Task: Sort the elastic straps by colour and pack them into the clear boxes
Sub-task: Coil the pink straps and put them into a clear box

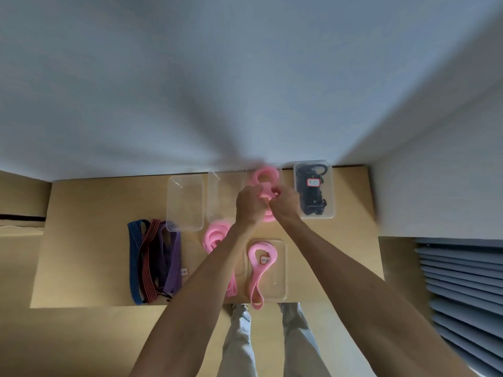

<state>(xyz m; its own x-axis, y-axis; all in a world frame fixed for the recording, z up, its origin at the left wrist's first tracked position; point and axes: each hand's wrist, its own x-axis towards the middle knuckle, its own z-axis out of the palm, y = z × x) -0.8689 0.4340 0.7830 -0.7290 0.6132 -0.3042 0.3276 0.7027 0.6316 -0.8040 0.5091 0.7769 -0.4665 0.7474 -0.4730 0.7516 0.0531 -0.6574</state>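
My left hand [249, 204] and my right hand [284, 205] both grip a looped pink strap [265, 176] over a clear box at the table's far edge; that box is mostly hidden by my hands. A second pink strap [216, 235] lies coiled under my left forearm. A third pink strap [257, 273] lies on a clear lid [280, 268] near the front edge. Blue, red-striped and purple straps [153, 259] lie together at the left. Two clear boxes [185, 202] [221, 197] stand at the back with nothing in them. A clear box [330, 191] at the back right holds black straps.
The wooden table [81, 240] stands against a white wall. Slatted blue-grey blinds [462, 295] are at the lower right. My legs show below the table's front edge.
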